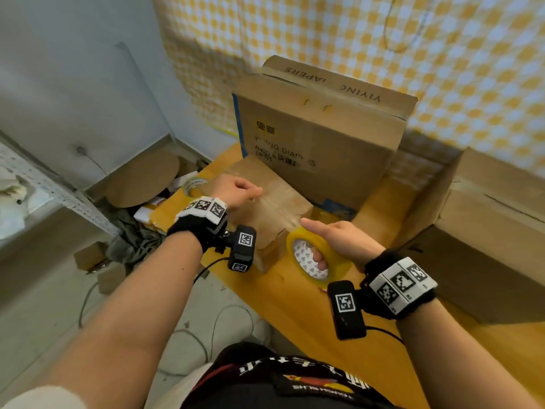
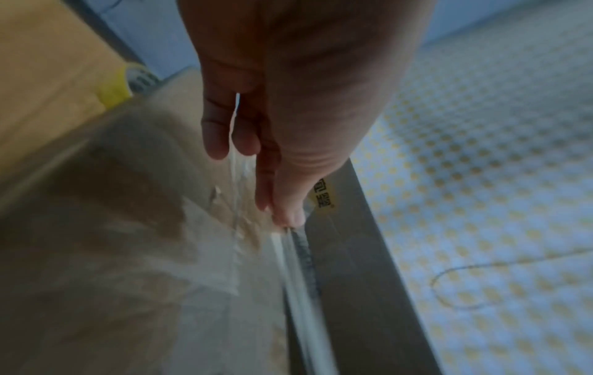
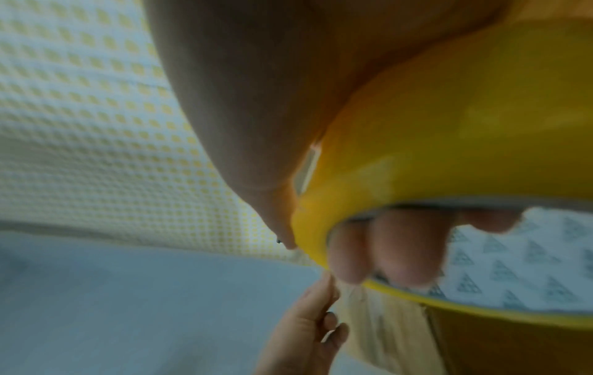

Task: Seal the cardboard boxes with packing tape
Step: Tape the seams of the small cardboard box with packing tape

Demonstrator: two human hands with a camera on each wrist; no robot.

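Note:
A small cardboard box (image 1: 265,202) lies on the yellow table (image 1: 295,305), its top streaked with clear tape. My right hand (image 1: 339,240) grips a yellow roll of packing tape (image 1: 317,255) at the box's near right corner, fingers hooked through the core (image 3: 398,243) and thumb along the rim. A clear strip of tape (image 1: 277,206) runs from the roll across the box top to my left hand (image 1: 239,190), which pinches the strip's free end (image 2: 239,142) between thumb and fingers just above the box (image 2: 128,228).
A tall diaper carton (image 1: 321,137) stands right behind the small box. Another large carton (image 1: 486,231) sits at the right. A second tape roll (image 1: 193,185) lies on the table's far left corner. Cardboard scraps and cables litter the floor at left. A checked curtain hangs behind.

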